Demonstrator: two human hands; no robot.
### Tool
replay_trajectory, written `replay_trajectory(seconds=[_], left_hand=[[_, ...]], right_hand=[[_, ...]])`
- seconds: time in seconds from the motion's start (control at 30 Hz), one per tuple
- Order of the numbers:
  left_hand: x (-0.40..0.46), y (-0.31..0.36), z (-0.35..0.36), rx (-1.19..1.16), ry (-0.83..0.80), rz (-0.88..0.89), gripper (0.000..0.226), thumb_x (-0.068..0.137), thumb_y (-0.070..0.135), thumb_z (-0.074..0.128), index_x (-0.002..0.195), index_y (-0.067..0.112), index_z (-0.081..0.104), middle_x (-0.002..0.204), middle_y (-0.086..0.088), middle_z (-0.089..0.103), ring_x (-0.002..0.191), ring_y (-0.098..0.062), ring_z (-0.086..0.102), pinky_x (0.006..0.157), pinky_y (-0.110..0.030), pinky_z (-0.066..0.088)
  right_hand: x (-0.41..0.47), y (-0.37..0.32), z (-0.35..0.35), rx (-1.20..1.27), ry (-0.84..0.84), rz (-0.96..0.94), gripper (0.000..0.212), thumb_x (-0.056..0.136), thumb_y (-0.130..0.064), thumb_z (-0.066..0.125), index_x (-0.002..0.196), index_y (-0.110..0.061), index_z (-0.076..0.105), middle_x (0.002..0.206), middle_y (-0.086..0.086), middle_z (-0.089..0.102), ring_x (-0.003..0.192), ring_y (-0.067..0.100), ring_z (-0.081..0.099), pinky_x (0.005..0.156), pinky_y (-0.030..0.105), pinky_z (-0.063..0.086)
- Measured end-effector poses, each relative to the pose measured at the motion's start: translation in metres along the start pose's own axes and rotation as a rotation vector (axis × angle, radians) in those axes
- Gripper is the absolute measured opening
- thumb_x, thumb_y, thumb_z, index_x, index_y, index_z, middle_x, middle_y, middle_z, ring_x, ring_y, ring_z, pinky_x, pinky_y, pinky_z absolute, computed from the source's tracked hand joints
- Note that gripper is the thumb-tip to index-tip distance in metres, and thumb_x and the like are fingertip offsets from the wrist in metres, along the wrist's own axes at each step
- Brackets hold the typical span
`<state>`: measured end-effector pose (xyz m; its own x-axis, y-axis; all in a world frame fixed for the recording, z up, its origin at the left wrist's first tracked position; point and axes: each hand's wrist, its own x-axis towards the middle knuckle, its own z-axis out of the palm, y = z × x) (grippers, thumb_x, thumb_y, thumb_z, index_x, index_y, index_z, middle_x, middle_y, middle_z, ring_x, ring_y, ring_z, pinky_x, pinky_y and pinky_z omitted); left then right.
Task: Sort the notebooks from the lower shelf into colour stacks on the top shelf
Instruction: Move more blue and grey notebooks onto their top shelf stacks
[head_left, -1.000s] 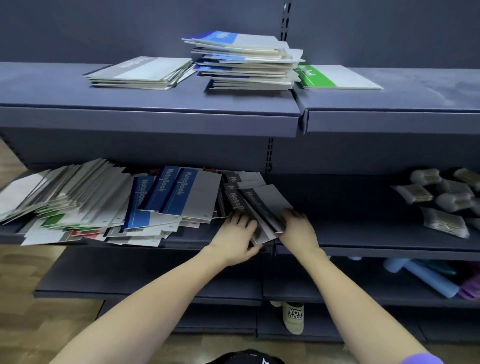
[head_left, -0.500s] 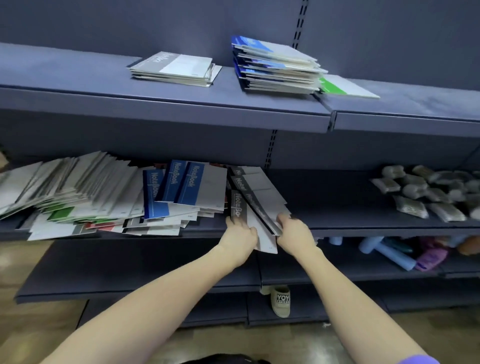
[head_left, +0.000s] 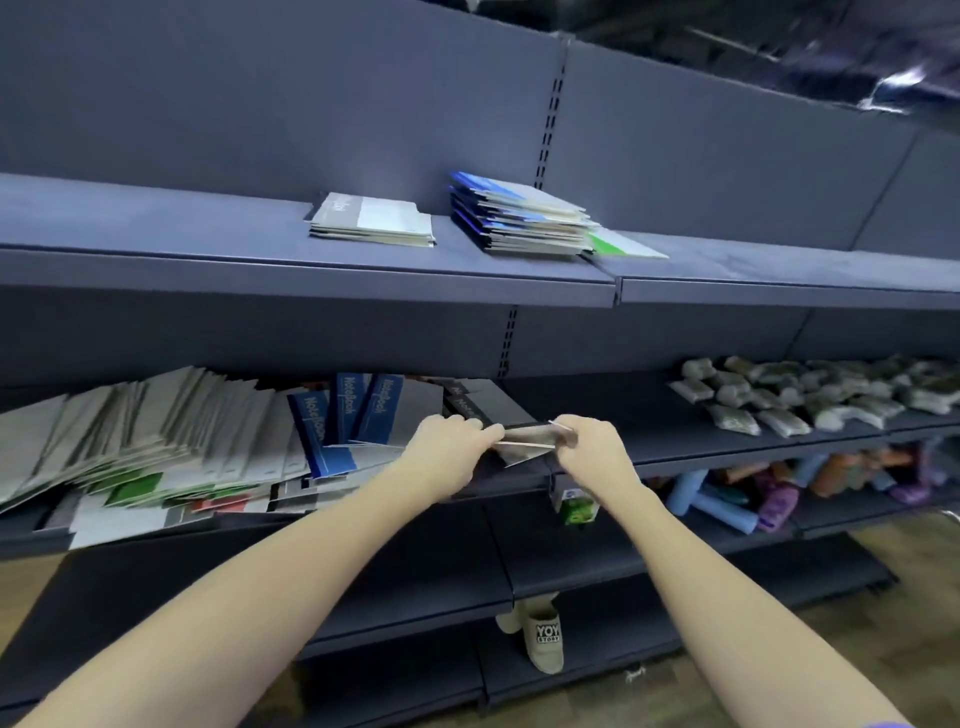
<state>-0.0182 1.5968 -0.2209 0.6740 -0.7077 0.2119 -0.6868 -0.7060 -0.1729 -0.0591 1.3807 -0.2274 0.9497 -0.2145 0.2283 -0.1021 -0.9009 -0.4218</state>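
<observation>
Both hands are on a thin bundle of dark grey notebooks (head_left: 524, 441) at the front edge of the lower shelf (head_left: 675, 452): the left hand (head_left: 447, 447) has its fingers curled over the bundle's left end, and the right hand (head_left: 589, 447) pinches the right end, thumb over the top edge. The bundle looks lifted just clear of the shelf and lies nearly edge-on to me, so its long axis runs left to right between the two hands, with the covers roughly flat and one corner dipping toward the person. To carry this off well I would square the loose edges together before raising it, since the covers are fanned slightly apart at the right, and keep both ends gripped so nothing slides out. On the top shelf (head_left: 156, 260) the grey stack (head_left: 374, 221) sits at the left, the tall blue stack (head_left: 519, 218) just beside it and a green notebook (head_left: 623, 247) tucked against the blue stack's right foot; by colour this bundle seems bound for the grey one, laid flat with its edges matched to the stack. Left of the hands, blue notebooks (head_left: 358, 415) lean against a long slumped spread of mixed notebooks (head_left: 130, 447) still to be sorted.
</observation>
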Motion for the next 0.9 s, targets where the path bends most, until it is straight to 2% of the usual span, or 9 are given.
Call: replay_trajectory(seconds=[0.03,0.1,0.23,0.33,0.4,0.47,0.63,0.77,0.9], left_hand=[[-0.004,-0.005,-0.013,-0.002,0.028,0.010,0.039,0.087,0.003,0.048,0.122,0.020,0.044,0.107,0.000,0.060,0.101,-0.026,0.059,0.070,-0.035,0.040],[-0.008,-0.019,-0.040,-0.002,0.074,0.027,0.032,0.086,0.004,0.049,0.114,0.020,0.045,0.102,0.001,0.060,0.097,-0.026,0.059,0.065,-0.035,0.036],[-0.018,-0.055,-0.102,0.003,0.238,0.008,0.022,0.086,0.011,0.051,0.098,0.024,0.040,0.095,0.004,0.059,0.093,-0.025,0.059,0.062,-0.033,0.028],[-0.024,-0.086,-0.151,0.009,0.367,-0.028,0.014,0.090,0.012,0.050,0.099,0.021,0.044,0.096,0.003,0.063,0.090,-0.028,0.059,0.060,-0.033,0.030],[-0.028,-0.102,-0.181,-0.011,0.414,-0.072,0.012,0.093,0.011,0.049,0.102,0.019,0.047,0.096,0.002,0.064,0.084,-0.028,0.054,0.062,-0.036,0.037],[-0.032,-0.114,-0.205,-0.012,0.432,-0.119,0.012,0.095,0.013,0.047,0.103,0.021,0.046,0.090,0.003,0.060,0.079,-0.027,0.049,0.065,-0.036,0.040],[-0.041,-0.138,-0.245,-0.064,0.505,-0.217,0.009,0.096,0.016,0.048,0.103,0.022,0.049,0.078,-0.003,0.054,0.076,-0.033,0.050,0.061,-0.034,0.031],[-0.045,-0.154,-0.267,-0.078,0.553,-0.249,0.015,0.096,0.015,0.050,0.093,0.028,0.043,0.076,-0.002,0.054,0.077,-0.032,0.050,0.063,-0.034,0.035],[-0.046,-0.172,-0.284,-0.083,0.656,-0.293,0.017,0.093,0.011,0.051,0.103,0.024,0.054,0.080,0.000,0.059,0.079,-0.032,0.051,0.068,-0.036,0.042]], right_hand=[[-0.001,-0.009,-0.007,0.009,0.034,-0.016,0.012,0.078,-0.007,0.051,0.073,-0.017,0.054,0.064,0.000,0.056,0.070,0.030,0.057,0.057,0.036,0.041],[-0.001,-0.030,-0.025,0.020,0.132,-0.055,0.013,0.078,-0.011,0.054,0.068,-0.016,0.047,0.061,0.001,0.053,0.065,0.028,0.051,0.054,0.034,0.037],[0.011,-0.076,-0.066,0.059,0.393,-0.180,0.016,0.078,-0.024,0.057,0.070,-0.010,0.056,0.060,0.005,0.059,0.064,0.035,0.053,0.059,0.037,0.047],[0.027,-0.119,-0.096,0.100,0.523,-0.283,0.023,0.073,-0.031,0.050,0.065,-0.011,0.058,0.059,0.007,0.059,0.063,0.037,0.051,0.058,0.035,0.041],[0.037,-0.149,-0.117,0.148,0.553,-0.337,0.020,0.071,-0.029,0.048,0.055,-0.018,0.044,0.053,0.002,0.049,0.061,0.035,0.044,0.057,0.034,0.034],[0.044,-0.176,-0.138,0.158,0.567,-0.371,0.020,0.070,-0.028,0.046,0.055,-0.020,0.035,0.050,-0.003,0.040,0.061,0.033,0.039,0.057,0.034,0.033],[0.067,-0.228,-0.170,0.132,0.630,-0.426,0.018,0.069,-0.026,0.043,0.065,-0.009,0.045,0.054,0.002,0.043,0.062,0.033,0.039,0.059,0.035,0.036],[0.079,-0.257,-0.178,0.138,0.699,-0.460,0.014,0.075,-0.021,0.046,0.065,-0.013,0.042,0.054,0.000,0.044,0.061,0.033,0.042,0.059,0.035,0.037],[0.092,-0.280,-0.176,0.250,0.818,-0.457,0.019,0.086,-0.015,0.048,0.067,-0.016,0.044,0.056,-0.001,0.042,0.063,0.029,0.038,0.056,0.033,0.033]])
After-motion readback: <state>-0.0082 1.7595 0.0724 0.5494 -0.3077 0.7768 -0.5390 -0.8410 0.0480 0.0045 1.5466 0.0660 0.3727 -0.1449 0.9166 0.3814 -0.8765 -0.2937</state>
